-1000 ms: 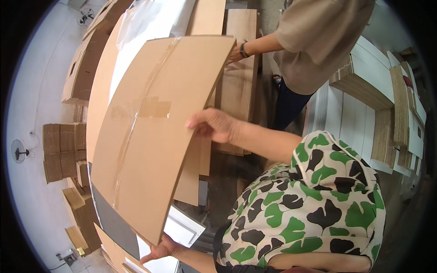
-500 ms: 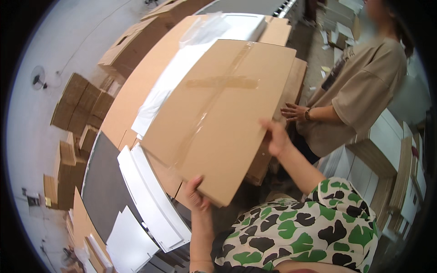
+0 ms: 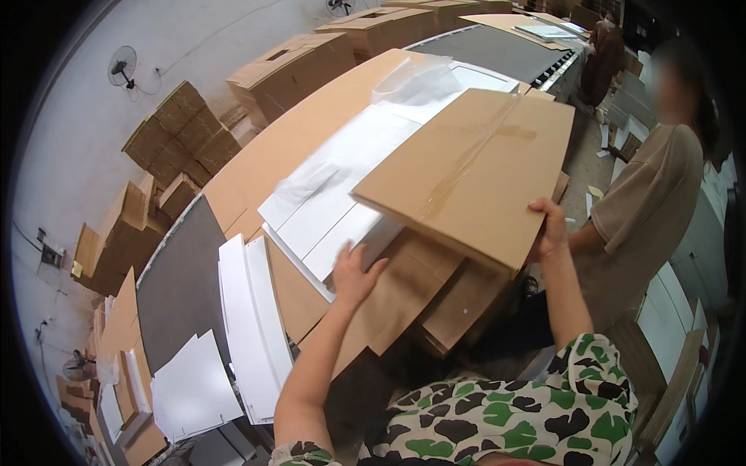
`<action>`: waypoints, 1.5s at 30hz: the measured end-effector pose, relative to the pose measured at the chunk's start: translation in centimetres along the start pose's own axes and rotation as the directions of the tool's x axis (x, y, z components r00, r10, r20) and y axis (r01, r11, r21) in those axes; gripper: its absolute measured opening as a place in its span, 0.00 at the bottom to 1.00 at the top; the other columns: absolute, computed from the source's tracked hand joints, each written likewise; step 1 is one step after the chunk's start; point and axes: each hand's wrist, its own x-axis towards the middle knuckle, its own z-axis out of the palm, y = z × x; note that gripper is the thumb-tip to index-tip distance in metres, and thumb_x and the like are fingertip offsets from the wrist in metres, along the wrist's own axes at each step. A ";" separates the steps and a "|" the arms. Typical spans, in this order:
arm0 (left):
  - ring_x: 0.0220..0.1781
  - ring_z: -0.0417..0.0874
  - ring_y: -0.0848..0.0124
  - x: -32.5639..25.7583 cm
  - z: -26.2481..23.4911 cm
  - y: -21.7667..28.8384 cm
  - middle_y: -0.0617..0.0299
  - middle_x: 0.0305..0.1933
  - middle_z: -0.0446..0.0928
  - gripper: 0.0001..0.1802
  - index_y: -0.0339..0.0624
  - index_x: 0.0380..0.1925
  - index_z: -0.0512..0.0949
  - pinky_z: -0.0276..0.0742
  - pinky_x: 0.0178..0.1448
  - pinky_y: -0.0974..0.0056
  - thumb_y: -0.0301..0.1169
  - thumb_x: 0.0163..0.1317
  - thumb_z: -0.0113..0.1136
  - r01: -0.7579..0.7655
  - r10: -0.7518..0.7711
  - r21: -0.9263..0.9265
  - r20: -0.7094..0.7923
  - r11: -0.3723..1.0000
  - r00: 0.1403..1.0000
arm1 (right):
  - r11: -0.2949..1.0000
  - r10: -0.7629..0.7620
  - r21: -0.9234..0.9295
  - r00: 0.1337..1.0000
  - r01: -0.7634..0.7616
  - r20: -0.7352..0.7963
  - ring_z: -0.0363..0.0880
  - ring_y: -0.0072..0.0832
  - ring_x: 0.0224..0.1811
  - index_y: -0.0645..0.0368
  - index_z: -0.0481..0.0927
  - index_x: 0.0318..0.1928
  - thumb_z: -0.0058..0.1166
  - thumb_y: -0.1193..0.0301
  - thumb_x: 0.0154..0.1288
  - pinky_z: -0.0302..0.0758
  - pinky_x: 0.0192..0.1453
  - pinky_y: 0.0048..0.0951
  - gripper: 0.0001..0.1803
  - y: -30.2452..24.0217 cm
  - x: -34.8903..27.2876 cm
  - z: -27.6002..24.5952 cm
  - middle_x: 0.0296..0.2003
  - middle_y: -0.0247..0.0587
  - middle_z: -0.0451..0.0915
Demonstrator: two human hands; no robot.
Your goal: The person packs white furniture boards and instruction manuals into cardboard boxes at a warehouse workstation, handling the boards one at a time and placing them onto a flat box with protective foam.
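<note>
A flat cardboard box, sealed with crossed clear tape, is held tilted over the right part of the work surface. My right hand grips its near right edge, thumb on top and the fingers partly hidden. My left hand is off the box, fingers spread, at the near end of a stack of white panels; whether it touches them I cannot tell. Crumpled clear film lies over the far part of the panels. Beneath the box are brown cardboard sheets.
A co-worker in a brown shirt stands close on the right, one arm beside the box. Long white strips and a white sheet lie at the left. Big cartons line the wall; stacked boards stand at the lower right.
My left hand has let go of the box's near corner and moved to the white panels. The box has shifted right, still in my right hand. The view has turned too.
</note>
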 end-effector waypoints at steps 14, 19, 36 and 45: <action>0.71 0.39 0.49 5.2 2.8 -7.5 0.41 0.69 0.42 0.56 0.42 0.66 0.46 0.33 0.69 0.44 0.58 0.43 0.61 -0.044 -0.202 0.489 0.439 0.871 0.875 | 0.950 -0.289 -0.106 0.956 0.294 0.057 0.74 0.31 0.38 0.63 0.71 0.34 0.55 0.72 0.48 0.72 0.47 0.30 0.12 -11.2 32.6 -1.8 0.32 0.39 0.74; 0.71 0.41 0.48 5.0 3.1 -7.6 0.41 0.68 0.44 0.57 0.41 0.65 0.47 0.35 0.68 0.42 0.53 0.40 0.66 -0.046 -0.175 0.469 0.418 0.882 0.891 | 0.943 -0.320 -0.088 0.947 0.320 0.022 0.73 0.29 0.35 0.61 0.73 0.31 0.55 0.73 0.47 0.72 0.44 0.29 0.09 -10.8 41.0 -2.0 0.31 0.37 0.73; 0.70 0.43 0.46 5.4 3.7 -7.8 0.41 0.67 0.45 0.59 0.39 0.64 0.48 0.37 0.68 0.43 0.48 0.35 0.71 -0.068 -0.151 0.457 0.426 0.887 0.892 | 0.967 -0.091 -0.237 0.996 0.091 0.012 0.75 0.30 0.38 0.64 0.73 0.37 0.59 0.74 0.48 0.74 0.47 0.30 0.15 -5.6 52.8 -13.0 0.36 0.42 0.74; 0.70 0.43 0.46 5.1 3.8 -8.5 0.41 0.67 0.44 0.57 0.38 0.63 0.50 0.37 0.68 0.42 0.48 0.35 0.70 -0.081 -0.152 0.469 0.438 0.880 0.886 | 0.565 -0.099 -0.814 0.968 -0.135 -0.230 0.77 0.36 0.37 0.60 0.76 0.43 0.61 0.71 0.50 0.79 0.34 0.42 0.17 -6.7 50.9 -12.1 0.40 0.42 0.76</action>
